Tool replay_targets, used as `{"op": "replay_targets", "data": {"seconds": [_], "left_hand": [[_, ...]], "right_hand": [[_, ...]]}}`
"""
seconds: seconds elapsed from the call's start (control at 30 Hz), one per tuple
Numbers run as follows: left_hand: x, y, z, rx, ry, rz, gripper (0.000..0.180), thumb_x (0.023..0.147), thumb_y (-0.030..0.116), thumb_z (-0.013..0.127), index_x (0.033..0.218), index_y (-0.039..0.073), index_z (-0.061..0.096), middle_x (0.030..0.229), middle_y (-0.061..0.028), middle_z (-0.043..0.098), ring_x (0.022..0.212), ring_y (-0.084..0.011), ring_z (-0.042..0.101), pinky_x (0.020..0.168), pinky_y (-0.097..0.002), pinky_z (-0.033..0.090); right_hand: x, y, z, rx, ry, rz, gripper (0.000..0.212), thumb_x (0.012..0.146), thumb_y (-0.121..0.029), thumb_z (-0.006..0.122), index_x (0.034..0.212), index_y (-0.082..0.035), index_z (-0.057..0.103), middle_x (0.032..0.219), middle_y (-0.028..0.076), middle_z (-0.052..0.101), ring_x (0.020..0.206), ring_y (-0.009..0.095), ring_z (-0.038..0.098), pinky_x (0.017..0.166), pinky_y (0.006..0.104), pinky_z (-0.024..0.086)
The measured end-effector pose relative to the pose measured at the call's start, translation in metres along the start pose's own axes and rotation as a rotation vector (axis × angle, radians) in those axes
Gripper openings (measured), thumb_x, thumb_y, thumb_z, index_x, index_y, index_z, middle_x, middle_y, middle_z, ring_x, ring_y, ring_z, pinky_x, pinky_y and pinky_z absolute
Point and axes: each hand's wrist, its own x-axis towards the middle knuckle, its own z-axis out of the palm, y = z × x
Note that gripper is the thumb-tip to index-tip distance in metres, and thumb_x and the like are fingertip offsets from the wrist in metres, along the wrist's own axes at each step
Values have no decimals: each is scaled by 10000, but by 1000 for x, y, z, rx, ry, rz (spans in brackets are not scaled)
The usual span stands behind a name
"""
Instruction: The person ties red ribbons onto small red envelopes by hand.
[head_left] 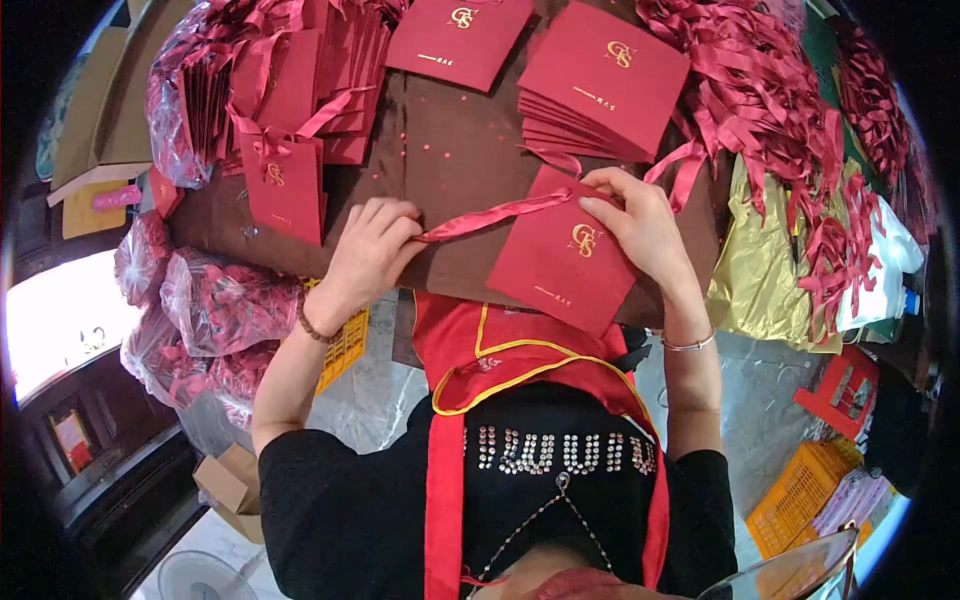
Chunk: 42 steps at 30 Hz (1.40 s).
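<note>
A flat red paper bag (540, 250) with a gold emblem lies tilted at the table's near edge. Its upper right corner is pinched between the thumb and fingers of my right hand (640, 225). From the top of the bag a red satin ribbon (487, 215) runs leftward, drawn fairly taut. My left hand (370, 245) is closed on the far end of that ribbon, with the fingertips curled inward. Just beyond my right hand sits a fanned stack of similar red bags (610, 85) without visible ribbons on their faces.
The brown-covered table (430, 140) carries another red bag (460, 40) and upright ribboned bags (285, 185) at left. Loose red ribbons (760, 90) heap at right, over gold plastic (750, 270). Filled clear bags (225, 300) hang lower left; an orange crate (800, 495) stands lower right.
</note>
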Motion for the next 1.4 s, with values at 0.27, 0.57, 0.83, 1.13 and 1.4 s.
{"op": "replay_targets", "data": {"seconds": [0.27, 0.57, 0.83, 1.13, 1.4], "left_hand": [[-18, 23, -35, -1468, -14, -568, 371, 798, -34, 595, 1162, -22, 524, 915, -97, 617, 803, -191, 608, 759, -327, 480], [62, 37, -31, -1510, 156, -88, 163, 901, -8, 511, 1024, -59, 605, 915, -101, 644, 855, -165, 624, 808, -266, 484], [90, 47, -30, -2205, 187, -122, 346, 930, 48, 467, 1258, -63, 473, 1118, -206, 609, 981, -271, 631, 878, -328, 506], [73, 25, -34, -1751, 695, -165, 147, 919, 112, 534, 928, -25, 587, 939, -105, 593, 800, -175, 540, 787, -317, 417], [95, 54, 6, -445, 92, 17, 104, 847, 104, 582, 866, 4, 562, 1134, -118, 587, 1072, -262, 516, 919, -362, 388]], "right_hand": [[7, -10, 6, -30, 31, -99, 236, 823, -127, 658, 1021, -6, 613, 815, 98, 667, 761, 134, 628, 698, 268, 477], [3, -18, 19, -24, -1, -132, 234, 815, -113, 655, 1016, -6, 603, 856, 149, 671, 791, 229, 664, 695, 314, 497], [3, -20, 21, -60, 9, -195, 232, 813, -120, 647, 1012, -11, 599, 882, 164, 669, 818, 296, 659, 699, 354, 500], [2, -18, 19, -46, -24, -172, 231, 812, -124, 642, 1011, -14, 599, 888, 159, 667, 822, 304, 653, 701, 366, 496], [-3, -29, 22, -55, 24, -261, 225, 799, -92, 653, 999, -2, 599, 903, 163, 666, 851, 299, 657, 729, 351, 509]]}}
